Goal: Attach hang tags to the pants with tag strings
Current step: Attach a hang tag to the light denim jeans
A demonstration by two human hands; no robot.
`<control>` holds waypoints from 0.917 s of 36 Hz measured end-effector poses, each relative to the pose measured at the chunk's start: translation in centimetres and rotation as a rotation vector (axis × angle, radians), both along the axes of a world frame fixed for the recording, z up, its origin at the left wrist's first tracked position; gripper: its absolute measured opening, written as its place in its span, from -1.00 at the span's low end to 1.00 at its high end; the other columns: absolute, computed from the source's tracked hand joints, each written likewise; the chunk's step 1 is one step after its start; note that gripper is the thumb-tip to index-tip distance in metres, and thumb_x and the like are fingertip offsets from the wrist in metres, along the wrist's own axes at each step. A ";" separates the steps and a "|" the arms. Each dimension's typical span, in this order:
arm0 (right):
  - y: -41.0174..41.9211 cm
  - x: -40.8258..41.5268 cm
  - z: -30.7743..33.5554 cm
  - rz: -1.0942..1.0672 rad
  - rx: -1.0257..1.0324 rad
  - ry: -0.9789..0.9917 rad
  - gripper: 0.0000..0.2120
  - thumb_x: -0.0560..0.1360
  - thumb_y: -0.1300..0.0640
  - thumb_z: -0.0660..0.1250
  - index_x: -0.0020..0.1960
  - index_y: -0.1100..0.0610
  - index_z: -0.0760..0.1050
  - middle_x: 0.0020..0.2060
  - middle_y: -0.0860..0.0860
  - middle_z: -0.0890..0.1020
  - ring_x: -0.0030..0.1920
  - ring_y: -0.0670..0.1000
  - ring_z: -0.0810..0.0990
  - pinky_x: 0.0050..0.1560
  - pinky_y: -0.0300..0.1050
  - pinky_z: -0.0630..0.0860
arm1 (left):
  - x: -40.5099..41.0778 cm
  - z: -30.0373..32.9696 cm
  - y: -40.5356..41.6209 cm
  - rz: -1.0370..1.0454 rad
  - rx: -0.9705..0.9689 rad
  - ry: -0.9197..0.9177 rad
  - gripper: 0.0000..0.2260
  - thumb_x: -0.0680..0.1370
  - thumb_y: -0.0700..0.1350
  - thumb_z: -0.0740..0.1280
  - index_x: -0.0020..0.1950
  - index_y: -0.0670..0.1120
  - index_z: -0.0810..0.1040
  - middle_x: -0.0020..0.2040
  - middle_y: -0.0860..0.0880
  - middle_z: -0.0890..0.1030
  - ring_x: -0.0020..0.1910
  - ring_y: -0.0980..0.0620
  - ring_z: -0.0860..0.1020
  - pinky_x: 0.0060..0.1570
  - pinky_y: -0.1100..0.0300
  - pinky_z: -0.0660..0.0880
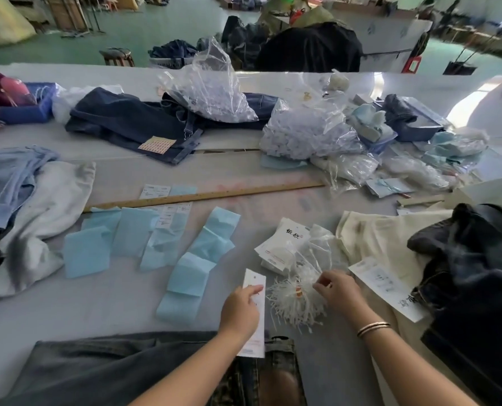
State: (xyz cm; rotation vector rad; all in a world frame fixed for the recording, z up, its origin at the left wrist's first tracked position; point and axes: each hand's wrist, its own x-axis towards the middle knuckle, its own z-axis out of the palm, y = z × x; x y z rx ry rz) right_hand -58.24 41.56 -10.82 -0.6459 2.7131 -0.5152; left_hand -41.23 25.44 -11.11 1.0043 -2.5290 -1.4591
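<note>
Pants: one grey denim pair point(103, 367) lies flat at the near edge of the counter point(68, 315), at 6 o'clock, waistband toward the right, its long axis running 9 to 3.
Left grip: the left hand point(239, 310) rests on one white hang tag point(255, 315), index fingertip pressing its upper part; the other fingers are curled, and I cannot tell whether they clasp the tag's edge.
Hang tag: its long axis runs 12 to 6 and its lower end overlaps the waistband.
Right grip: the right hand point(336, 288) pinches at the white strings with thumb and fingertips.
Tag strings: one banded bundle point(295, 297) sits between the two hands, at 3 o'clock from the tag and 9 o'clock from the right hand, which is touching it and is the nearer.
Key relation: judging from this, the string must travel toward 9 o'clock to reach the tag's top, where a hole seems to sit.
Spare tags: a white stack point(279, 247) at 12 o'clock of the bundle, count unclear.
Blue papers: about seven light blue pieces point(87, 250) at 10 o'clock.
Ruler: one wooden ruler point(203, 196) beyond them.
Far: one dark jeans pair point(126, 124) and several clear bags point(211, 92) at 12 o'clock.
</note>
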 end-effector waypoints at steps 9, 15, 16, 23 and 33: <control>0.4 -1.0 1.6 -0.043 -0.209 -0.182 -0.88 0.44 0.09 0.43 -0.25 -0.07 0.60 -0.35 -0.19 0.60 -0.24 -0.09 0.57 -0.22 -0.27 0.42 | -6.0 0.9 2.9 -0.295 -0.441 0.030 -0.64 0.60 0.00 0.21 0.40 0.02 0.44 0.42 0.11 0.42 0.31 0.03 0.45 0.22 0.12 0.33; -0.5 -1.0 3.2 0.112 -0.094 -0.031 -0.90 0.45 0.11 0.36 -0.21 0.04 0.63 -0.41 -0.12 0.54 -0.33 -0.09 0.49 -0.26 -0.20 0.35 | -10.0 1.0 4.5 -0.420 -0.589 -0.109 -0.67 0.59 0.08 0.24 0.29 -0.03 0.47 0.27 0.01 0.52 0.26 -0.04 0.47 0.15 0.04 0.32; -0.8 -0.9 3.6 0.126 -0.118 -0.046 -0.89 0.45 0.15 0.35 -0.24 0.06 0.61 -0.42 -0.10 0.53 -0.35 -0.10 0.47 -0.26 -0.18 0.34 | -10.2 1.0 4.6 -0.425 -0.610 -0.132 -0.71 0.60 0.05 0.23 0.27 -0.02 0.48 0.22 0.01 0.55 0.23 -0.05 0.49 0.14 0.04 0.33; -1.5 -1.3 6.0 -0.126 -0.779 -0.512 -0.70 0.45 0.44 0.14 -0.38 0.23 0.47 -0.44 0.09 0.56 -0.35 -0.03 0.52 -0.25 -0.25 0.49 | -10.2 0.0 4.4 -0.434 -0.707 -0.159 -0.79 0.61 -0.13 0.19 0.14 -0.06 0.59 0.10 -0.04 0.62 0.14 -0.05 0.57 0.11 0.05 0.42; -2.9 -0.4 3.6 -0.492 -1.287 -1.039 -0.64 0.50 0.28 0.15 -0.43 0.17 0.51 -0.41 0.09 0.57 -0.17 0.12 0.67 0.00 0.03 0.51 | -8.1 -0.7 3.2 -0.338 -0.548 -0.136 -0.69 0.64 0.07 0.13 0.09 -0.04 0.60 0.08 -0.06 0.61 0.09 -0.11 0.57 -0.08 0.10 0.27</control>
